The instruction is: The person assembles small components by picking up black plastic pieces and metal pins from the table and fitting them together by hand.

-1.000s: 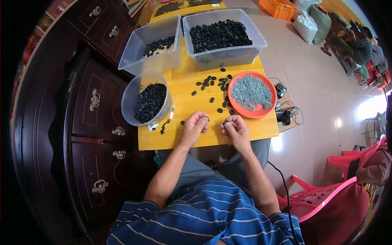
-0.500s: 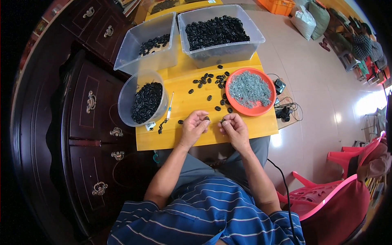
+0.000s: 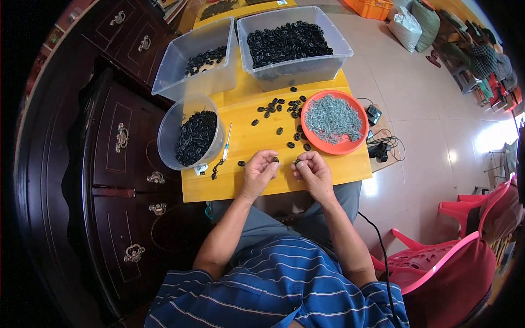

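Observation:
My left hand (image 3: 261, 172) and my right hand (image 3: 313, 170) rest side by side at the near edge of a yellow wooden table (image 3: 333, 169). Each pinches a small black ring-like part between thumb and fingers; the left one's part (image 3: 275, 160) shows at the fingertips. Loose black parts (image 3: 281, 106) lie scattered on the table just beyond my hands. To the right of them stands an orange bowl (image 3: 320, 139) filled with small grey metal pieces (image 3: 332, 117).
A round clear tub of black parts (image 3: 191, 136) stands at the left, with a thin pen-like tool (image 3: 226, 143) beside it. Two clear bins (image 3: 292, 46) (image 3: 197, 57) with black parts stand at the back. A dark cabinet (image 3: 117, 142) is at left, a pink chair (image 3: 437, 257) at right.
The view has shifted slightly. My hands stay at the table's near edge, fingers working the small parts; nothing else has moved.

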A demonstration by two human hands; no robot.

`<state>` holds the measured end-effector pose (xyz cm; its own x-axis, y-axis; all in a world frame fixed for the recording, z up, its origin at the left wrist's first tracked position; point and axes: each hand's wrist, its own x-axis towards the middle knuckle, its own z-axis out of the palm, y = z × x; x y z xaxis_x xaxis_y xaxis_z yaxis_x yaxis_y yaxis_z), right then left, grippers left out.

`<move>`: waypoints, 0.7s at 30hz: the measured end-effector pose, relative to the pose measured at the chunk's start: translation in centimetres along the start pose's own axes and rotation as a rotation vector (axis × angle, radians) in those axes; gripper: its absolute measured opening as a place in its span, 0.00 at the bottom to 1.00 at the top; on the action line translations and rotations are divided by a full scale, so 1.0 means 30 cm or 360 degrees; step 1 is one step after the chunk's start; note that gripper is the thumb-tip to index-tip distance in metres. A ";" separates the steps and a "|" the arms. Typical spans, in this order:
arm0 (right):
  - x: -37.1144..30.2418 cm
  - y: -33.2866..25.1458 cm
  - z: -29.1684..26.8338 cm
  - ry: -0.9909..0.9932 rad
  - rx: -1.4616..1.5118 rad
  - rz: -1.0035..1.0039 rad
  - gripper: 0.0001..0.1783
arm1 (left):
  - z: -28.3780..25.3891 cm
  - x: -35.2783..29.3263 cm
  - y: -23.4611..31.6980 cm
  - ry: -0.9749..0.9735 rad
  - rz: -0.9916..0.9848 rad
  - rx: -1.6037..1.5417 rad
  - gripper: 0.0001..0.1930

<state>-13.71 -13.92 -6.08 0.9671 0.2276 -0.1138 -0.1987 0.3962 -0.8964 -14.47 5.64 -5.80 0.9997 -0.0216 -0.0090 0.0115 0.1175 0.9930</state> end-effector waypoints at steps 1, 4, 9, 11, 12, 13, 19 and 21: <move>-0.001 -0.001 0.001 0.0011 -0.0006 0.0000 0.07 | 0.008 0.000 0.005 0.0026 0.0053 -0.0056 0.10; 0.001 0.001 -0.003 -0.0002 -0.0014 0.0025 0.06 | 0.001 -0.005 -0.008 0.0041 0.0111 -0.0075 0.09; -0.002 -0.004 0.002 0.0007 -0.0005 0.0026 0.06 | -0.012 -0.009 -0.025 -0.0009 0.0105 0.0132 0.08; -0.001 -0.003 0.000 0.0009 0.0002 0.0025 0.06 | -0.001 -0.009 -0.018 0.0016 0.0040 0.0102 0.08; -0.002 -0.002 0.002 0.0016 -0.0013 0.0025 0.06 | 0.000 -0.008 -0.016 0.0017 0.0041 0.0103 0.08; -0.002 -0.002 0.003 0.0024 -0.0027 0.0025 0.06 | 0.001 -0.007 -0.015 0.0018 0.0037 0.0074 0.08; 0.001 -0.004 0.003 0.0012 -0.0043 0.0030 0.06 | -0.002 -0.003 -0.018 0.0068 0.0005 -0.0029 0.08; 0.004 -0.002 0.000 -0.0003 -0.0050 0.0019 0.06 | -0.007 -0.001 -0.016 0.0079 -0.0022 -0.0074 0.08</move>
<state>-13.59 -13.91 -6.05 0.9643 0.2340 -0.1238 -0.2052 0.3653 -0.9080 -14.51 5.80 -6.29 0.9992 0.0253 -0.0297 0.0251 0.1635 0.9862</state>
